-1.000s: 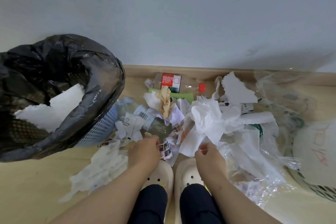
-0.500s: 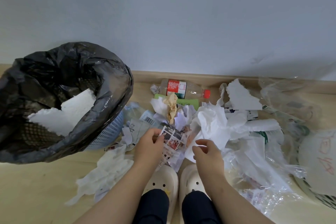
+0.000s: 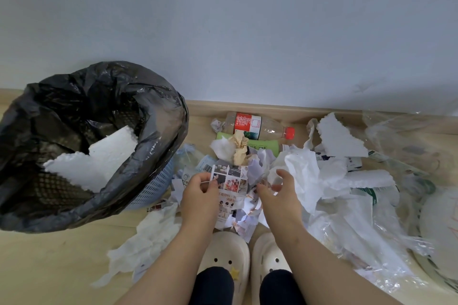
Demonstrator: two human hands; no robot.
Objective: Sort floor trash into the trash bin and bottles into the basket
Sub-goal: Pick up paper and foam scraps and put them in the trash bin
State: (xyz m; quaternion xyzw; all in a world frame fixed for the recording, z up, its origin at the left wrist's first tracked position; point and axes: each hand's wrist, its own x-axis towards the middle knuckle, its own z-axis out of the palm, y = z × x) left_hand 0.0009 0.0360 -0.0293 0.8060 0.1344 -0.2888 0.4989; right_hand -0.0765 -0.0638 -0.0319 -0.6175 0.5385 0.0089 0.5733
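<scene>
Hands reach out over a pair of cream clogs (image 3: 224, 257) on the pale wooden floor (image 3: 49, 267). The left hand (image 3: 199, 195) pinches a printed leaflet (image 3: 231, 177) by its left edge, thumb against curled fingers, and holds it up above the heap. The right hand (image 3: 281, 197) hangs just beside the leaflet, thumb and fingers apart in a loose curve, gripping nothing that can be made out.

Under the leaflet lie torn paper scraps (image 3: 244, 220), reaching the toes of the clogs. Left of the left forearm a crumpled white tissue (image 3: 146, 238) sprawls on the floor. Right of the right arm, clear plastic wrap (image 3: 371, 250) spreads toward the frame edge.

Farther out, a wad of white paper (image 3: 304, 171) sits just beyond the right hand, and a twist of tan paper (image 3: 240, 148) sits beyond the leaflet. The trash bin (image 3: 158, 181) — a blue lattice tub lined with a black bag (image 3: 158, 116) — stands at the left with a white foam slab (image 3: 99, 161) inside. A jagged foam piece (image 3: 339, 138) lies across the heap on the right.

Farthest off, a clear bottle (image 3: 262, 127) with a red label and red cap lies on its side along the skirting board (image 3: 322, 110), with a green pack (image 3: 262, 144) just in front of it, under the grey wall (image 3: 247, 32).
</scene>
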